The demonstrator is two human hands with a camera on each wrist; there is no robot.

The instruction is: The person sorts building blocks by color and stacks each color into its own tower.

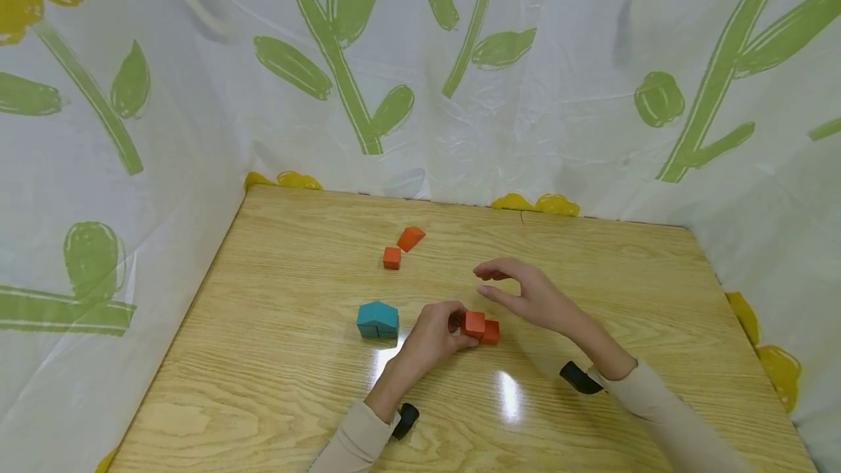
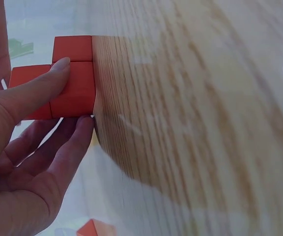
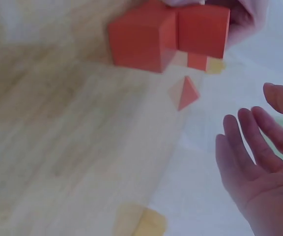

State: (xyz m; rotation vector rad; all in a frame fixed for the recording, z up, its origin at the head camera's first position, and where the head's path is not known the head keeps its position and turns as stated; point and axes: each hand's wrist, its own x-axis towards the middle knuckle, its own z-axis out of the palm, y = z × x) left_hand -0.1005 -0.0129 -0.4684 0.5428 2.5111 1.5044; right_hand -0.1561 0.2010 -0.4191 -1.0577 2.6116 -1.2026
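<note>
My left hand [image 1: 430,338] grips a small stack of red cubes, its thumb laid across one side and its fingertips on the opposite side. An upper red cube [image 2: 29,74] sits on a lower red cube [image 2: 77,101] that rests on the table. Flush beside the lower one stands another red cube [image 2: 72,48], on the side toward my right hand. That right hand [image 1: 532,296] hovers to the right of the stack and farther back, fingers extended and thumb apart, holding nothing. Its palm and spread fingers show in the right wrist view.
Left of the stack stands a teal block group [image 1: 377,321] with a peaked top. Farther back on the wooden table [image 1: 296,254] lie a lone red cube [image 1: 392,258] and an orange-red triangular block [image 1: 411,239]. A flower-patterned white curtain [image 1: 460,144] encloses the back and sides.
</note>
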